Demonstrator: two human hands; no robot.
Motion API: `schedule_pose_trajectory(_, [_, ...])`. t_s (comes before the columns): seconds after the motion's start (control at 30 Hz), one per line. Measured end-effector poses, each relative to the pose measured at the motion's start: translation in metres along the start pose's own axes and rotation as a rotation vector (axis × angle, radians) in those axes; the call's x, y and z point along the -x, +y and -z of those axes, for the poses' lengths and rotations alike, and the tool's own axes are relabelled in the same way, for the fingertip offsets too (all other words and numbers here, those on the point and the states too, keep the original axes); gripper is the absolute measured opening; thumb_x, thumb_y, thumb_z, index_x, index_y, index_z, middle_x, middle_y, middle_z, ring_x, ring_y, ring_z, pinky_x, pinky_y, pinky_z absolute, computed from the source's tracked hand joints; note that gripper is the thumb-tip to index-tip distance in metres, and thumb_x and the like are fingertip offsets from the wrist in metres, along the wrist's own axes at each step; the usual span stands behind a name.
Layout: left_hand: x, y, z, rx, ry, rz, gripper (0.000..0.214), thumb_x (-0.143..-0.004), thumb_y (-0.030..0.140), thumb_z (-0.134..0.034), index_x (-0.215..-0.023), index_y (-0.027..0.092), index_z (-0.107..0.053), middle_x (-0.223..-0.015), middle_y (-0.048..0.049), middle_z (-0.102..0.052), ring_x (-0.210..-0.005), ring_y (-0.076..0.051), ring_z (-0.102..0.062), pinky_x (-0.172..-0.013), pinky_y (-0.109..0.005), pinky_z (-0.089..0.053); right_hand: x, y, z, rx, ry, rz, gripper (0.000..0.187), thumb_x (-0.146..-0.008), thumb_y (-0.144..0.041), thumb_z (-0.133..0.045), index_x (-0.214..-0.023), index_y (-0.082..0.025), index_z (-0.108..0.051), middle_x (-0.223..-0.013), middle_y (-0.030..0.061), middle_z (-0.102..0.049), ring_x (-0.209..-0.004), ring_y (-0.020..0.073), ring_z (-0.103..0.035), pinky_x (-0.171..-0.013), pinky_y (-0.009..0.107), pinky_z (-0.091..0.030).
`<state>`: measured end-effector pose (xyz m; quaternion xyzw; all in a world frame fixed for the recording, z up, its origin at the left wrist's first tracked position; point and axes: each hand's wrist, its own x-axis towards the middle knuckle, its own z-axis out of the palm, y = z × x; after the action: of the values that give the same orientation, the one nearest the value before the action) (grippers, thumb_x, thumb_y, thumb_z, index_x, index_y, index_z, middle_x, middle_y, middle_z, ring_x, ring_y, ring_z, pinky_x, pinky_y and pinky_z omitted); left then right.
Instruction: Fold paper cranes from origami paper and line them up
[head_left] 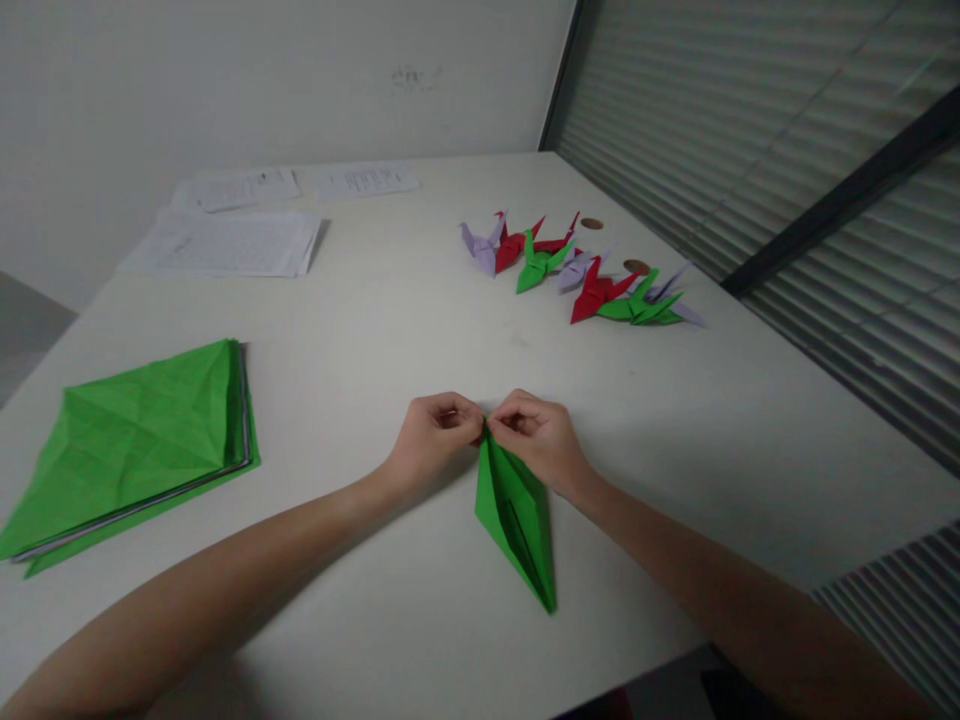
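Note:
A green piece of folded origami paper (pixel 517 510) lies on the white table, long and diamond-shaped, with a gap between its layers. Its narrow far tip is pinched between the fingertips of my left hand (pixel 441 430) and my right hand (pixel 541 432), which nearly meet there. Both hands have their thumbs pressed against curled index fingers. The very tip is hidden by the fingers. The paper's near point is turned toward the table's front edge and stays free.
A stack of creased paper sheets, green on top (pixel 142 430), lies at left. Several red, green and lilac paper cranes (pixel 540 262) stand at the back right. Printed papers (pixel 225 243) lie at the back left. Window blinds (pixel 795 130) border the right side.

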<state>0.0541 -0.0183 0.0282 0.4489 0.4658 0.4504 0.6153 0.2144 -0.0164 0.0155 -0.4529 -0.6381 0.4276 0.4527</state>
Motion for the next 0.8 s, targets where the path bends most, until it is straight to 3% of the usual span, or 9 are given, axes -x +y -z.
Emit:
schedule_pose_trajectory(0.2, [0.0003,0.0041,-0.0003,-0.002,-0.022,0.033,0.017,-0.066,0.027,-0.073,-0.065,0.012,-0.066,-0.060,-0.0024,-0.065,-0.058,-0.012,-0.060,-0.060,-0.025,-0.051,0.0000,0.0000,-0.0003,-0.005,0.005,0.002,0.012,-0.074,-0.022,-0.064,-0.062,-0.019,-0.064,-0.064,-0.0004,-0.055,-0.058,0.0121,-0.051,-0.052,0.025,-0.038])
schedule_pose_trajectory(0.47, [0.0005,0.0015,0.0001,0.020,-0.005,0.024,0.017,-0.066,0.027,-0.074,-0.065,0.012,-0.066,-0.061,-0.0023,-0.064,-0.059,-0.012,-0.060,-0.062,-0.027,-0.052,0.0017,0.0014,-0.0017,0.044,0.006,0.035,0.010,-0.075,-0.021,-0.063,-0.065,-0.020,-0.065,-0.066,0.0001,-0.055,-0.060,0.0125,-0.051,-0.054,0.026,-0.039])
schedule_pose_trajectory(0.67, [-0.0006,0.0033,0.0008,0.090,-0.053,0.067,0.018,-0.070,0.028,-0.068,-0.066,0.011,-0.067,-0.065,-0.0034,-0.065,-0.062,-0.013,-0.061,-0.065,-0.028,-0.053,0.0012,0.0018,0.0004,0.049,0.013,0.044,0.010,-0.074,-0.019,-0.063,-0.064,-0.020,-0.065,-0.064,-0.0003,-0.055,-0.059,0.0124,-0.051,-0.054,0.026,-0.039])
schedule_pose_trajectory(0.8, [-0.0020,0.0023,0.0013,0.112,-0.079,0.079,0.016,-0.066,0.025,-0.072,-0.067,0.011,-0.067,-0.065,-0.0029,-0.065,-0.062,-0.012,-0.061,-0.066,-0.028,-0.052,0.0013,0.0027,0.0012,0.043,0.015,0.033,0.010,-0.075,-0.020,-0.063,-0.065,-0.020,-0.065,-0.064,-0.0003,-0.055,-0.059,0.0124,-0.051,-0.054,0.026,-0.038])
